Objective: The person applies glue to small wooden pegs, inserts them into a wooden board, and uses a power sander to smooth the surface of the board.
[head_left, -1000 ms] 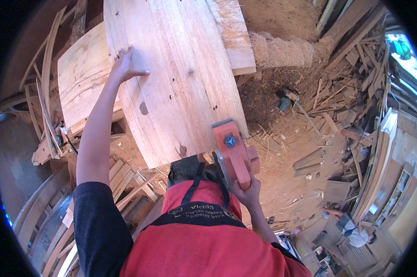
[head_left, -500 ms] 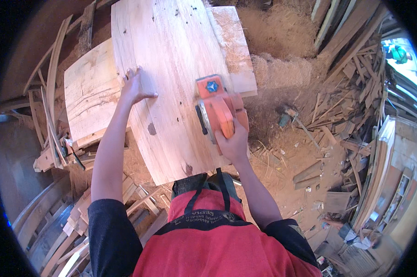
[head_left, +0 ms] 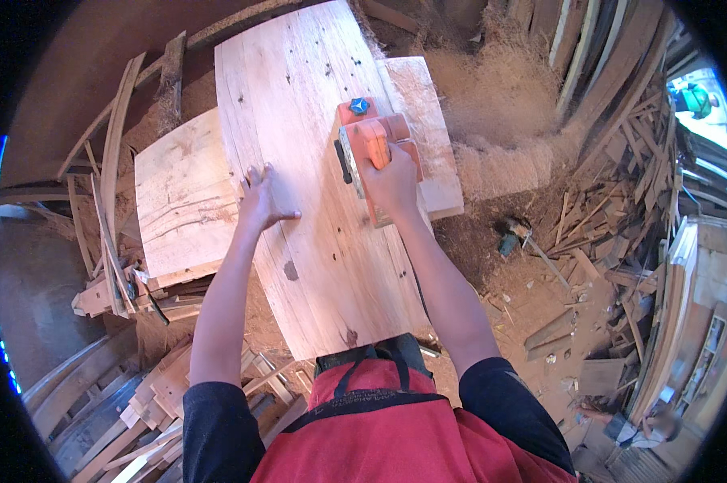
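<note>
A wide pale wooden board lies lengthwise in front of me, its near end close to my waist, with dark knots and small holes. My right hand is wrapped round the handle of an orange electric planer, which rests on the right part of the board; a blue knob tops its front. My left hand lies on the board's left side, fingers stretched and thumb apart, holding nothing. Under the board, more pale wood sticks out at the left and the right.
Wood shavings are heaped beyond the board's right side. Scrap wood piles up at the right, and offcuts lie at lower left. A long-handled tool lies on the floor. A person in green is far off at right.
The planer has moved forward along the board in my right hand. My left hand stays flat at about the same place on the board. The whole view has shifted a little.
</note>
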Demonstrator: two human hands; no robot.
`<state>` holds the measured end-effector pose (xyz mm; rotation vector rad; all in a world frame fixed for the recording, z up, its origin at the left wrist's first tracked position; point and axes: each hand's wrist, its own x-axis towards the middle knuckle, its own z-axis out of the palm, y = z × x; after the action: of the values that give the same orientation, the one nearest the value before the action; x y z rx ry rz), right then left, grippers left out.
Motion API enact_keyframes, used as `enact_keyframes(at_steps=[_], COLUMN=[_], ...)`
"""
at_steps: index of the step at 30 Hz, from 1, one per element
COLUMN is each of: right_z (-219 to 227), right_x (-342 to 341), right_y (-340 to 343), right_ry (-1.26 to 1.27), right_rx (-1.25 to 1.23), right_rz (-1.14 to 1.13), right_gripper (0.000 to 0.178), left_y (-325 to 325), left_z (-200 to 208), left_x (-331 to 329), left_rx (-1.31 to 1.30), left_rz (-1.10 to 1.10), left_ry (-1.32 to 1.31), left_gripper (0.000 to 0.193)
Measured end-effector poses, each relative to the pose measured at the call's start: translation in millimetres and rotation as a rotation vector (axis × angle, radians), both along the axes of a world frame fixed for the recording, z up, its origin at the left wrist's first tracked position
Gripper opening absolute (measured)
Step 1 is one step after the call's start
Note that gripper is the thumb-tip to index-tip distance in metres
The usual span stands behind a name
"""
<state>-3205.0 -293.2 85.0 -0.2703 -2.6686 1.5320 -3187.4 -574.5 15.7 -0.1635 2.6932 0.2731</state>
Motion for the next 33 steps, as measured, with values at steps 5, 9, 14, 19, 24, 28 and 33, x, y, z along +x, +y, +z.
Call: enact_keyframes(at_steps=[5,9,14,19,24,28,33], right_z=[-12,-18,-19,-26,-27,-24,-27], right_x=[-71,-130,-207,-281,-348,-389,-428], right_y=[-19,-36,-61,-83,-108,-119,-133], right_ry=[0.044,0.039,0.066,0.126,0.037,0.026,0.056], right_rx=[0.074,0.053,0.186,0.276,0.241,0.229,0.150], right_rz=[-0.010,-0.001,-0.034,-0.006,-0.025,-0.017,-0.056], right_gripper=[0.034,0.040,0.049,0.050,0.058,0.069,0.073], left_y=[0,7,10,13,11,10,14], left_z=[3,14,21,28,29,30,41], left_x=[-1,-3,-6,-7,-6,-8,-12], left_rx=[0.011,0.027,0.073,0.063,0.095,0.111,0.131], left_rz=[0.012,0.031,0.087,0.098,0.121,0.111,0.083], left_ry=[-0.029,-0.046,-0.061,-0.079,-0.088,-0.092,-0.099], left_gripper=[0.148,0.145,0.143,0.141,0.139,0.139,0.135])
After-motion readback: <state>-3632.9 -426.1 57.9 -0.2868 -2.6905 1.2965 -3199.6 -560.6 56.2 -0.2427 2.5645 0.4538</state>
